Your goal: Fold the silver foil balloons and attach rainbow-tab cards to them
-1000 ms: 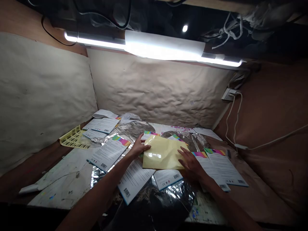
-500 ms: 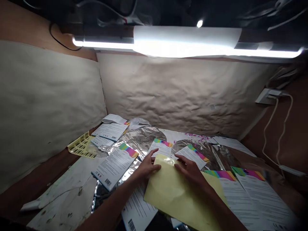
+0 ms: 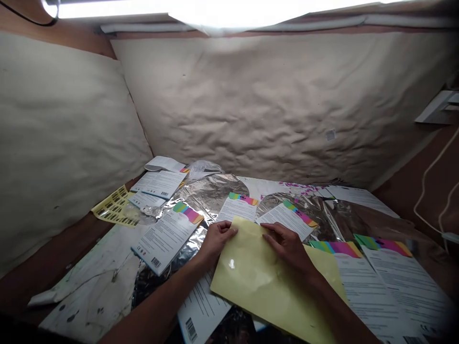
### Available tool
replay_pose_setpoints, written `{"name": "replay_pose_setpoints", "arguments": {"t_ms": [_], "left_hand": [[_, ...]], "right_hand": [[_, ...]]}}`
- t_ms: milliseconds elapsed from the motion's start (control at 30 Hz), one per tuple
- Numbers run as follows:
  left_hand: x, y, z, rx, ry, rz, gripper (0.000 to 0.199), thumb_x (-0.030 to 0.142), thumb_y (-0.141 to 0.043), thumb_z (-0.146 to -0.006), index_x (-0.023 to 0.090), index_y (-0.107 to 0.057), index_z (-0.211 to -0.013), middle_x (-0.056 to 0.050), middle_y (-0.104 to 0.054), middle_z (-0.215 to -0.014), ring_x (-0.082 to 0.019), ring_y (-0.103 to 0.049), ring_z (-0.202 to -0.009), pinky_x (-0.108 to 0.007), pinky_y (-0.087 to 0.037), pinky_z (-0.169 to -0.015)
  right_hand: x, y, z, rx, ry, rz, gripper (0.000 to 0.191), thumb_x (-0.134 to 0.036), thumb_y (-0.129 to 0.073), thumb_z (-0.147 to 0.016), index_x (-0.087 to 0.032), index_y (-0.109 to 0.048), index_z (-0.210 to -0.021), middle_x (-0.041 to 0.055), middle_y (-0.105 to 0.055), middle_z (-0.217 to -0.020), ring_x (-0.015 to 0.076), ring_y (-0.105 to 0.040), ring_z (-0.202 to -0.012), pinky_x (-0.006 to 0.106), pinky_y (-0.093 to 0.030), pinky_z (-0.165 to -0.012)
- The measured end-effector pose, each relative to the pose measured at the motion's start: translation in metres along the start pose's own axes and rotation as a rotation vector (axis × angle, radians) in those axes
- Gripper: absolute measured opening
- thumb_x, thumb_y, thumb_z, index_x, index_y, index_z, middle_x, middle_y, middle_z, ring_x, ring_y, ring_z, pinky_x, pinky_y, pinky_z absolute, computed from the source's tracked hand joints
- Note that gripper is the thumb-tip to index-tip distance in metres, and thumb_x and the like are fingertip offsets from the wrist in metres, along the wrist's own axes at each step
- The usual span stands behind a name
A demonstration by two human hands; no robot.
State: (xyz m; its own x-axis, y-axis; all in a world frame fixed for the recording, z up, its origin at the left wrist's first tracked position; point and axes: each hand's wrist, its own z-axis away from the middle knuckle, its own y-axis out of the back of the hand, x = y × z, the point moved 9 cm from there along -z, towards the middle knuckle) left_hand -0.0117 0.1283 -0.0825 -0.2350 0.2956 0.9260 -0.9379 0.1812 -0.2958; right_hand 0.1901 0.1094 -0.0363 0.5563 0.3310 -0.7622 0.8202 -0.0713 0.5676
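A glossy pale yellow sheet (image 3: 261, 282) is laid across the middle of the worktop (image 3: 86, 286) towards its near edge, with one corner pointed at the back and its lower end cut off by the bottom of the view. The left hand (image 3: 217, 240) is turned palm down, its forearm reaching in from the near left corner and its fingers curled over the sheet's upper left edge. The right hand (image 3: 287, 247) is also set palm down, its forearm reaching in from the near right corner and its fingers spread and slightly bent over the sheet's upper right edge. The hands are kept apart, with the sheet's top corner between them; whether the sheet is pinched by either hand cannot be told.

Printed cards (image 3: 167, 241) with rainbow-striped ends and barcodes are scattered around the hands, one just beside the left hand and others partly covered by the sheet. Crumpled silver foil (image 3: 208, 196) is spread behind them towards the back edge. A yellow label sheet (image 3: 114, 206) and a clear plastic bag (image 3: 204, 168) are placed near the back left corner, below crumpled cream paper (image 3: 247, 100) lining the wall
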Motion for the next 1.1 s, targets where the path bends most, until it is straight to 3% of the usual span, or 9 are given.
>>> {"name": "replay_pose_setpoints", "arguments": {"t_ms": [200, 400, 567, 700, 833, 1100], "left_hand": [[-0.001, 0.007, -0.001, 0.099, -0.004, -0.048, 0.029, 0.039, -0.079, -0.065, 0.013, -0.07, -0.075, -0.005, -0.07, -0.068, -0.019, -0.065, -0.061, -0.029, -0.05, -0.058], [0.003, 0.006, 0.001, 0.122, -0.087, -0.089, 0.032, 0.044, -0.077, -0.07, 0.014, -0.072, -0.079, -0.005, -0.071, -0.073, -0.018, -0.065, -0.063, -0.027, -0.05, -0.059], [0.008, 0.0, 0.003, 0.035, -0.134, -0.148, 0.034, 0.045, -0.074, -0.074, 0.013, -0.075, -0.088, -0.006, -0.073, -0.077, -0.02, -0.067, -0.067, -0.029, -0.051, -0.064], [0.015, 0.001, 0.004, 0.047, -0.181, -0.202, 0.03, 0.043, -0.072, -0.076, 0.014, -0.075, -0.083, -0.006, -0.073, -0.078, -0.019, -0.065, -0.07, -0.026, -0.047, -0.063], [0.02, 0.0, 0.007, 0.056, -0.223, -0.219, 0.034, 0.048, -0.069, -0.077, 0.015, -0.076, -0.083, -0.006, -0.072, -0.079, -0.018, -0.063, -0.07, -0.026, -0.046, -0.063], [0.027, -0.006, 0.011, 0.017, -0.285, -0.351, 0.034, 0.043, -0.062, -0.08, 0.014, -0.066, -0.063, 0.0, -0.056, -0.058, -0.013, -0.046, -0.056, -0.023, -0.032, -0.053]], "right_hand": [[-0.002, -0.003, 0.0, 0.017, -0.004, 0.08, 0.027, -0.033, -0.059, -0.088, -0.025, -0.069, -0.112, 0.0068, -0.071, -0.108, 0.0269, -0.067, -0.099, 0.042, -0.054, -0.086], [-0.03, 0.001, 0.005, 0.159, 0.228, 0.218, 0.034, -0.024, -0.058, -0.088, -0.026, -0.066, -0.121, 0.0095, -0.064, -0.121, 0.03, -0.057, -0.115, 0.05, -0.049, -0.099], [-0.05, -0.022, 0.015, 0.002, 0.371, 0.205, 0.037, -0.021, -0.057, -0.092, -0.031, -0.063, -0.126, 0.0071, -0.06, -0.132, 0.0273, -0.054, -0.122, 0.047, -0.051, -0.1], [-0.052, -0.034, 0.017, -0.06, 0.349, 0.179, 0.038, -0.02, -0.057, -0.091, -0.03, -0.063, -0.128, 0.0075, -0.06, -0.133, 0.0257, -0.055, -0.124, 0.045, -0.051, -0.102], [-0.062, -0.033, 0.009, -0.039, 0.314, 0.161, 0.037, -0.021, -0.057, -0.091, -0.028, -0.063, -0.127, 0.0084, -0.06, -0.132, 0.0249, -0.057, -0.123, 0.043, -0.051, -0.102], [-0.082, -0.041, -0.016, -0.023, 0.331, 0.222, 0.021, -0.023, -0.062, -0.09, -0.025, -0.071, -0.109, 0.0076, -0.07, -0.11, 0.0239, -0.068, -0.101, 0.039, -0.057, -0.087]]}}
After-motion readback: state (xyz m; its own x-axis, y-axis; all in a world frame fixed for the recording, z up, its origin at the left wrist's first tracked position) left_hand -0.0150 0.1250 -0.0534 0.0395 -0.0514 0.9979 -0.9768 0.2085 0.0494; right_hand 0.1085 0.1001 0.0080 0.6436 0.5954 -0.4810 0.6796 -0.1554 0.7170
